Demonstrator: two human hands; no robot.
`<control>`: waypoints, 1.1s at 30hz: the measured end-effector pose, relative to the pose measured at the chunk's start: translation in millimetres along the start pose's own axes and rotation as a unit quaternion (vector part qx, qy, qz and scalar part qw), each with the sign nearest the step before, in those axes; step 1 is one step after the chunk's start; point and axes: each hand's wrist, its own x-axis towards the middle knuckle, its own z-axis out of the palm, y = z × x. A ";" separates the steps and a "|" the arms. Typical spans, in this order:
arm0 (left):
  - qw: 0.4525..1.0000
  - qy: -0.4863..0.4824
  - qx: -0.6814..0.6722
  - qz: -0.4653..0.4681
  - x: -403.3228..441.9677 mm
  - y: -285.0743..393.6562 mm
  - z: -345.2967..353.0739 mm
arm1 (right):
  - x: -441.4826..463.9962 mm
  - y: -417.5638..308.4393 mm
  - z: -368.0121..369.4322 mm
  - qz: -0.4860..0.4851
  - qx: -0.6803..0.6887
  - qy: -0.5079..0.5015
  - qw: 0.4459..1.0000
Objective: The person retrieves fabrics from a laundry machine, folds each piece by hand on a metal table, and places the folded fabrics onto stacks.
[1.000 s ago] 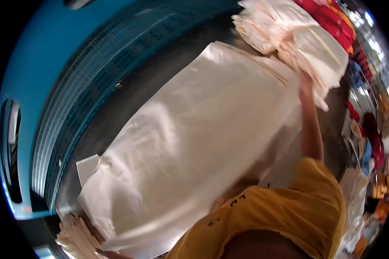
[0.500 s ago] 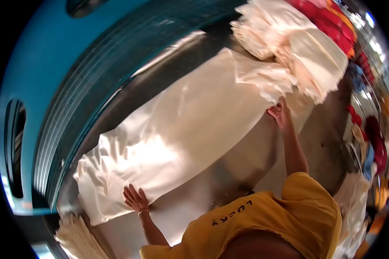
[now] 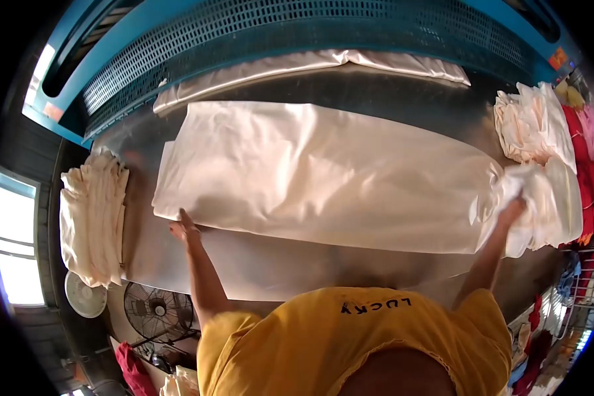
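A long piece of cream satin cloth (image 3: pixel 323 175) lies spread across the metal table, its left end folded in straight layers and its right end bunched. At the near left corner is my left hand (image 3: pixel 185 228), its fingers closed on the cloth's edge. My right hand (image 3: pixel 512 211) is at the bunched right end, smeared by motion. Its fingers appear closed on the gathered fabric, which is blurred along with it; the fingertips are partly hidden.
Behind the cloth, a narrow satin strip (image 3: pixel 297 64) lies below the blue perforated machine guard (image 3: pixel 310 16). Cream cloth stacks stand at left (image 3: pixel 94 218) and right (image 3: pixel 534 125), with red fabric (image 3: pixel 584 178) beyond. A black fan (image 3: pixel 157 309) stands below the metal table (image 3: pixel 264 267).
The view has turned and levelled. My left hand went from lying flat on the cloth to holding its near left corner. My right hand has moved onto the bunched right end.
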 end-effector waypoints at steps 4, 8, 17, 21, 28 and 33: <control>0.989 -0.045 -0.039 -0.137 73.2 11.8 33.9 | -1.1 -311.1 -45.3 0.035 0.343 -0.320 0.882; 0.910 -0.118 -0.345 -0.200 115.2 29.0 76.1 | -5.8 -398.4 -87.7 0.085 0.480 -0.365 0.793; 0.631 -0.648 -0.277 0.325 -164.1 158.4 54.2 | -91.7 -300.8 -52.2 0.341 0.274 -0.425 0.792; 0.653 -0.516 -0.045 0.552 -308.8 130.3 -30.7 | -27.4 -323.9 -33.7 0.493 0.649 -0.266 0.515; 0.921 -0.365 -0.117 0.067 -357.4 94.1 3.8 | 85.1 -535.4 -54.9 0.190 0.799 -0.521 0.235; 0.914 -0.213 -0.344 0.035 -310.9 70.5 -45.4 | 26.0 -498.4 42.9 0.356 0.648 -0.426 0.521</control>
